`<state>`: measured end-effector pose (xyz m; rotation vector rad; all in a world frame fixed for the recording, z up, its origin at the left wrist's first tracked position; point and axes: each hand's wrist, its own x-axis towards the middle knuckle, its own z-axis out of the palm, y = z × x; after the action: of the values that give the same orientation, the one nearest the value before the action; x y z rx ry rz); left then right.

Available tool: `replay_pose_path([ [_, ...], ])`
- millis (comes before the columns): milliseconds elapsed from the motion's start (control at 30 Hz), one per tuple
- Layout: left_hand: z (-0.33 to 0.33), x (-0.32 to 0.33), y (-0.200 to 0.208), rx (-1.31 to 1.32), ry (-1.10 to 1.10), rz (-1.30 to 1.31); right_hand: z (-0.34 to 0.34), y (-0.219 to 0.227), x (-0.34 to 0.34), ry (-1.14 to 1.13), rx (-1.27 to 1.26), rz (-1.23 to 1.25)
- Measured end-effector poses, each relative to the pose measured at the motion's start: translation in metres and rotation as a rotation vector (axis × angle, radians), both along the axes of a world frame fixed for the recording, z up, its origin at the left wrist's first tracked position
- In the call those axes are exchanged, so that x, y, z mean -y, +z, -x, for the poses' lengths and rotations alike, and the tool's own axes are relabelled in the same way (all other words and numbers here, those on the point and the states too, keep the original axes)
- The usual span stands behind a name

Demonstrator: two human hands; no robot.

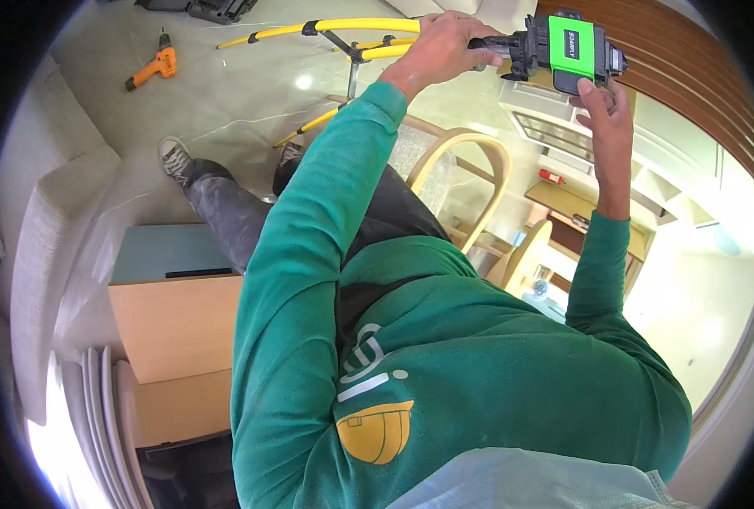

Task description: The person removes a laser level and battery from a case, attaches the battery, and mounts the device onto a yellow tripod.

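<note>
Closest to the camera was a pale blue face mask (pixel 521 483), then a green sweatshirt (pixel 512 365) with a yellow hard hat print (pixel 377 433) on it. Both arms were stretched out. The left hand (pixel 449 51) was wrapped tight around the top end of a yellow tripod (pixel 368 26), while the right hand (pixel 606 114) had thumb and fingers pinched on the lower edge of a green-and-black laser level (pixel 563 51). The level was up near the top of the view, just right of the left hand, right at the tripod's head; couldn't tell if it was screwed down. Tripod legs splayed off to the left.

Further down there was a light wood chair (pixel 502 170) between the arms, plus a sneaker (pixel 174 159) planted on shiny floor tiles (pixel 249 102). Past that, an orange drill (pixel 154 68) lay on the floor, and way off right, a red thing (pixel 552 176) too small to make out.
</note>
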<state>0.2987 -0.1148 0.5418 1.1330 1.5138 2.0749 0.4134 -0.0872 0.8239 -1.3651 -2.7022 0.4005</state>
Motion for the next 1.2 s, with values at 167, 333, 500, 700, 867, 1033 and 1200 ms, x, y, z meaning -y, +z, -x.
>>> replay_pose_path([
  [167, 0.008, 0.022, 0.015, 0.009, -0.052, -0.021, 0.007, 0.009, 0.006, 0.173, 0.108, -0.156],
  [333, -0.001, 0.016, 0.018, 0.059, -0.005, -0.064, 0.021, 0.037, -0.010, 0.568, 0.321, -0.285],
  [500, -0.009, 0.011, 0.020, 0.089, 0.008, -0.092, 0.039, 0.041, -0.004, 0.610, 0.376, -0.336],
  [700, -0.013, 0.006, 0.020, 0.062, 0.049, -0.074, 0.045, 0.034, -0.015, 0.289, 0.432, -0.402],
  [867, -0.019, 0.008, 0.024, 0.050, -0.004, -0.076, 0.037, 0.042, -0.034, 0.126, 0.466, -0.299],
  [1033, -0.024, 0.004, 0.028, 0.040, 0.043, -0.066, 0.026, 0.043, -0.035, 0.760, 0.381, -0.256],
  [1200, -0.021, 0.004, 0.027, 0.050, 0.035, -0.095, 0.028, 0.033, -0.030, 0.540, 0.383, -0.203],
])
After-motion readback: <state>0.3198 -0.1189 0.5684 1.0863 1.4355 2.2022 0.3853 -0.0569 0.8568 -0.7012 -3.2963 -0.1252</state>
